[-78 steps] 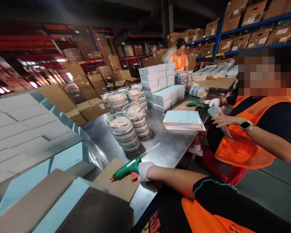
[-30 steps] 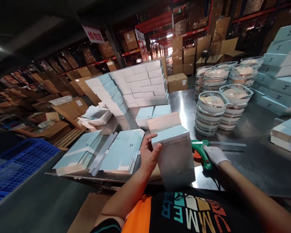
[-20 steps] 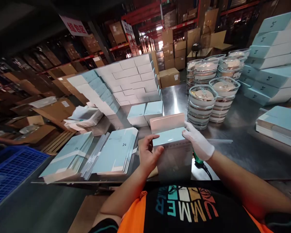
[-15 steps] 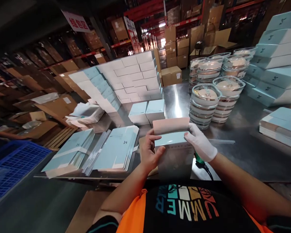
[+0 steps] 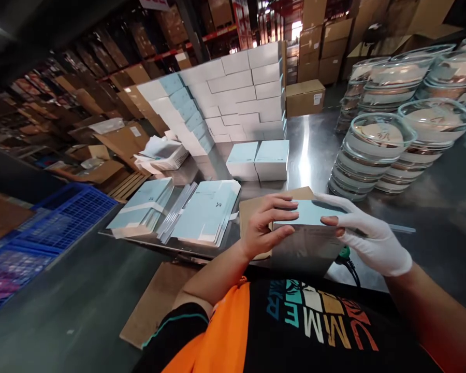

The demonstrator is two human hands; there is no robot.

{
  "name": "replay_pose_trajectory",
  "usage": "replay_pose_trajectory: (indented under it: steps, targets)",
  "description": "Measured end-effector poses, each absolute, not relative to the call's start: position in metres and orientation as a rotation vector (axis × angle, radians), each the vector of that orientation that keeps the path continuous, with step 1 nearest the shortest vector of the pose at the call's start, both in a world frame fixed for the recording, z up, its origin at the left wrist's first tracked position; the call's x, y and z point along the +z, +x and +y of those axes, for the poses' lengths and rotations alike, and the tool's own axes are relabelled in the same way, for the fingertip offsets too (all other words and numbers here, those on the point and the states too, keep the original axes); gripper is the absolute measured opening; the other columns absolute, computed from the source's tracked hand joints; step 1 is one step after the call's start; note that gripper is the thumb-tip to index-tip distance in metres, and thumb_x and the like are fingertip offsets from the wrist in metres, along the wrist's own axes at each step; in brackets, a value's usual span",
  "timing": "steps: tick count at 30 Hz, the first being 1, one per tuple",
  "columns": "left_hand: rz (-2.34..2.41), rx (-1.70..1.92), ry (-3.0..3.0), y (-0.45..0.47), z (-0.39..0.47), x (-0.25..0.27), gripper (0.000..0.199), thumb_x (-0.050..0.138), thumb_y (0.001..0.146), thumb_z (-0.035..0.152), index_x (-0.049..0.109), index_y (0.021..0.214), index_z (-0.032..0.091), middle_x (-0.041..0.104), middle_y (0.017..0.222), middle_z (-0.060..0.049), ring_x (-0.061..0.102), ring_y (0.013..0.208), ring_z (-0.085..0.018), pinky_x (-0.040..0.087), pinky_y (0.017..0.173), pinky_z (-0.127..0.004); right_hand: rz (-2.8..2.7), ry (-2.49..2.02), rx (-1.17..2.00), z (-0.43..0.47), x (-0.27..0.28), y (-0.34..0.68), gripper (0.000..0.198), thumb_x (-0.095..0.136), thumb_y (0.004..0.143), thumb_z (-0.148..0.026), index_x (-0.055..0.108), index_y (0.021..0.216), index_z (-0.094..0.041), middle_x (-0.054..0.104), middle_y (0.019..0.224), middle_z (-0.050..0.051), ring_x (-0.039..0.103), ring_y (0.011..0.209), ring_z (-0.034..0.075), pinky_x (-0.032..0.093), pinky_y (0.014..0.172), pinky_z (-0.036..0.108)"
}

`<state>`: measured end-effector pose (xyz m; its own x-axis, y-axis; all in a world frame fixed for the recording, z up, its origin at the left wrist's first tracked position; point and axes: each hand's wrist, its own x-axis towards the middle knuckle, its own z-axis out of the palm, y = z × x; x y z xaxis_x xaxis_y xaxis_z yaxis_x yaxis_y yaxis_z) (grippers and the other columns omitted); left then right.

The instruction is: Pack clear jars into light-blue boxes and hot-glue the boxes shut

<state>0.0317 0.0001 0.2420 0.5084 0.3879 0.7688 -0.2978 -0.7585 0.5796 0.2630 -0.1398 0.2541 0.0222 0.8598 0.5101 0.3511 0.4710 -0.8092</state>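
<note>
A carton with a light blue narrow panel (image 5: 312,213) on top stands upright close to my body, its broad side in shadow. My bare left hand (image 5: 267,223) grips its left end, fingers over the blue panel and thumb on the near edge. On the opposite end is my right hand (image 5: 367,233), in a white glove with some fingertips bare, fingers along the far edge and thumb on top. Both hands are closed round the carton. Behind it lies brown cardboard (image 5: 250,210), partly hidden. A green-handled tool (image 5: 345,253) with a black cord shows beneath my right hand.
Flat blue cartons (image 5: 205,210) lie left, beside clear plastic strips (image 5: 176,212) and a banded stack (image 5: 142,204). Two small boxes (image 5: 272,158) stand before a wall of white boxes (image 5: 233,93). Stacked clear round containers (image 5: 373,155) stand right. Blue crates (image 5: 77,207) are on the floor.
The pale flap that stood up behind the carton is down, and my hands now lie across the blue panel. The view has turned right and come nearer to the table's right side.
</note>
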Motion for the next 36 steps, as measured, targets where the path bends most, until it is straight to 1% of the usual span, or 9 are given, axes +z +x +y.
replay_pose_trajectory:
  steps: [7,10,13,16,19,22,26,30,36]
  targets:
    - [-0.046,1.163,2.259,0.020,0.019,0.266,0.024,0.080,0.098,0.042,0.083,0.116,0.028,0.083,0.122,-0.015,0.070,0.135,-0.036,0.056,0.112,-0.057,-1.697,-1.048,0.305,-0.133,0.252,0.258,0.036,0.067,0.109,-0.033,0.075,0.141,-0.045,0.062,0.162,0.003,0.061,0.149,0.027,0.051,0.126,0.049]
    - [0.046,0.824,2.502,0.013,0.020,0.302,0.051,0.095,0.081,0.049,0.082,0.125,0.030,0.080,0.131,-0.015,0.067,0.138,-0.042,0.050,0.118,-0.060,-1.924,-0.990,0.056,-0.121,0.256,0.246,0.077,0.065,0.110,-0.041,0.027,0.177,-0.042,0.034,0.181,0.009,0.040,0.164,0.029,0.043,0.131,0.053]
    - [0.089,0.594,2.536,0.007,0.014,0.331,0.067,0.100,0.073,0.045,0.078,0.135,0.030,0.079,0.130,-0.014,0.074,0.122,-0.040,0.056,0.110,-0.053,-2.175,-0.865,-0.109,-0.105,0.270,0.251,0.097,0.054,0.110,-0.064,-0.005,0.180,-0.033,0.016,0.186,0.013,0.027,0.170,0.031,0.039,0.133,0.053]
    - [0.318,0.905,2.338,-0.008,0.020,0.338,0.074,0.104,0.065,0.037,0.078,0.134,0.025,0.079,0.127,-0.014,0.074,0.118,-0.039,0.057,0.111,-0.051,-2.022,-1.106,-0.375,-0.088,0.288,0.296,0.082,0.038,0.113,-0.065,0.015,0.180,-0.023,0.031,0.181,0.015,0.030,0.168,0.032,0.027,0.138,0.054]
    - [0.455,1.639,1.864,-0.026,0.041,0.324,0.094,0.102,0.069,0.038,0.059,0.153,0.025,0.070,0.144,-0.009,0.065,0.136,-0.034,0.048,0.123,-0.048,-1.534,-1.736,-0.597,-0.067,0.301,0.371,0.076,0.063,0.102,-0.051,0.048,0.163,-0.008,0.038,0.175,0.024,0.024,0.167,0.044,0.017,0.137,0.064]
    - [0.385,2.056,1.338,-0.037,0.066,0.302,0.083,0.092,0.081,0.039,0.050,0.152,0.030,0.060,0.158,-0.003,0.052,0.152,-0.025,0.039,0.131,-0.041,-1.419,-2.122,-0.521,-0.044,0.307,0.434,0.043,0.074,0.093,-0.034,0.072,0.127,-0.009,0.060,0.153,0.025,0.043,0.150,0.042,0.035,0.124,0.057]
    - [0.586,1.770,0.987,-0.036,0.082,0.273,0.079,0.097,0.063,0.032,0.058,0.131,0.037,0.066,0.151,0.000,0.063,0.139,-0.029,0.059,0.105,-0.045,-1.448,-2.190,-0.492,-0.024,0.313,0.460,0.006,0.067,0.095,-0.016,0.071,0.091,-0.014,0.075,0.106,0.017,0.060,0.106,0.026,0.044,0.096,0.037]
    - [0.745,1.494,0.916,-0.024,0.075,0.244,0.080,0.100,0.050,0.029,0.063,0.121,0.031,0.071,0.133,-0.004,0.071,0.111,-0.025,0.062,0.082,-0.036,-1.374,-2.174,-0.636,-0.021,0.320,0.449,0.022,0.066,0.102,-0.021,0.064,0.080,-0.018,0.072,0.094,0.015,0.056,0.104,0.025,0.039,0.094,0.039]
    - [0.762,1.320,1.037,-0.006,0.064,0.209,0.094,0.100,0.048,0.024,0.055,0.130,0.030,0.068,0.120,-0.002,0.068,0.095,-0.017,0.057,0.077,-0.027,-1.361,-2.139,-0.756,-0.032,0.327,0.444,0.026,0.055,0.106,-0.017,0.069,0.084,-0.015,0.071,0.096,0.016,0.055,0.110,0.027,0.034,0.097,0.046]
